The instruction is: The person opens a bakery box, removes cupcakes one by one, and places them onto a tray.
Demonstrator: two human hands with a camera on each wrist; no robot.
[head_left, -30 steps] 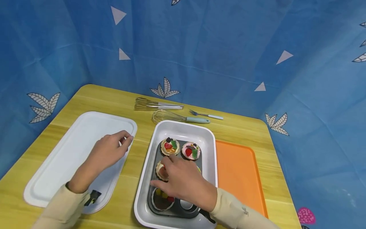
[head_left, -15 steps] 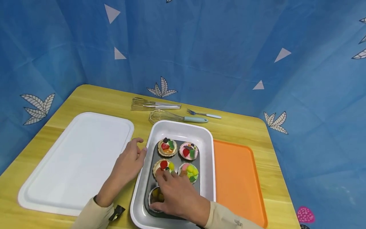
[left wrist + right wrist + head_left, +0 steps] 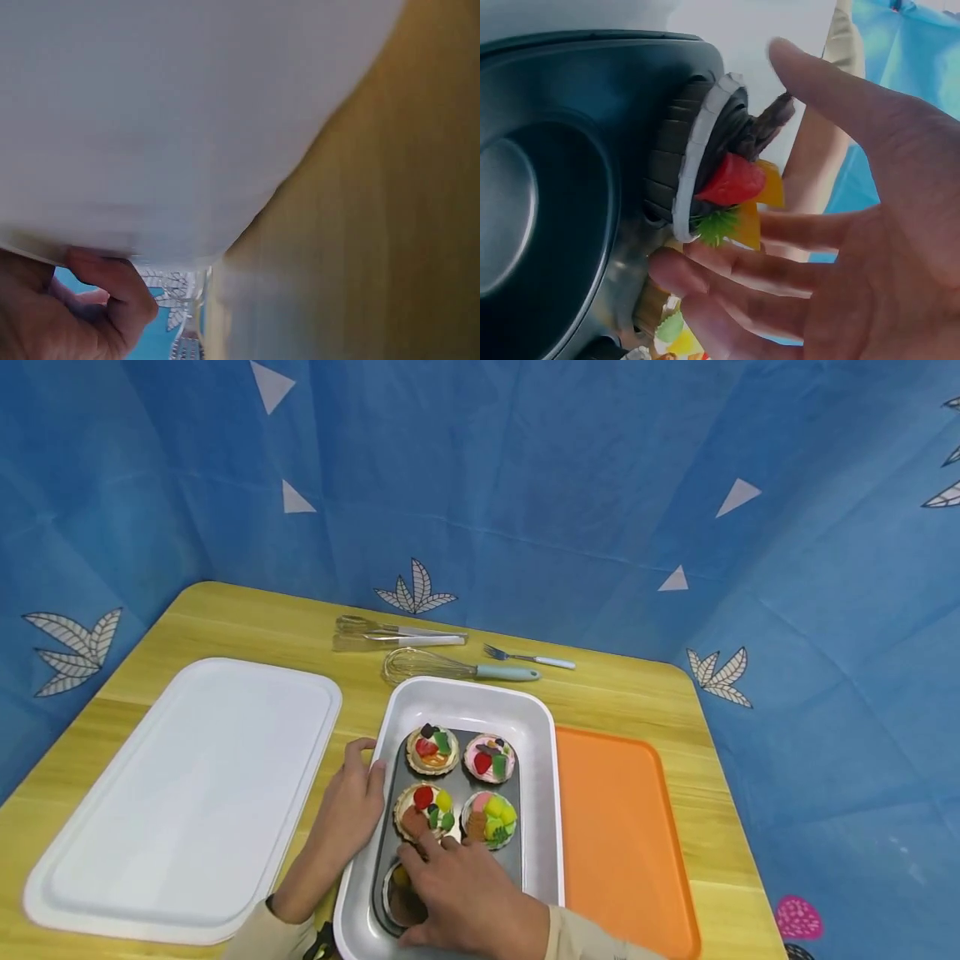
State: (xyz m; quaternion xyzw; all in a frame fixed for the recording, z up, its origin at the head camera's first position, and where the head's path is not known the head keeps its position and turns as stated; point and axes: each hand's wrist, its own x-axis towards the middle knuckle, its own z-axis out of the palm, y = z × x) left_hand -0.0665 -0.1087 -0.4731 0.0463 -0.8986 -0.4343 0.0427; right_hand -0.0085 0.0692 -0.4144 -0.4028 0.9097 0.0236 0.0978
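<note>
My left hand (image 3: pixel 352 806) is at the left rim of a deep white baking pan (image 3: pixel 550 860); in the left wrist view a bent finger (image 3: pixel 112 277) presses its outer wall and the thumb reaches over the rim. Inside stands a dark muffin tin (image 3: pixel 512 864) holding several toy fruit tarts. Over its near end, my right hand (image 3: pixel 468 893) spreads around a chocolate tart (image 3: pixel 720 161) topped with red, yellow and green pieces. The thumb (image 3: pixel 810 75) stands apart from that tart, while the other fingers lie along its far side. An uncovered tin cup (image 3: pixel 525 217) sits beside it.
On the left lies a white tray (image 3: pixel 202 793), and an orange tray (image 3: pixel 618 835) extends from the pan's right side. Behind the pan are a whisk (image 3: pixel 461 668), tongs (image 3: pixel 405 633) and a fork (image 3: pixel 528 657). A blue curtain (image 3: pixel 480 485) backs the wooden table.
My left hand has moved right from above the white tray to the pan's rim. My right hand has shifted toward the near end of the tin, uncovering the middle tarts.
</note>
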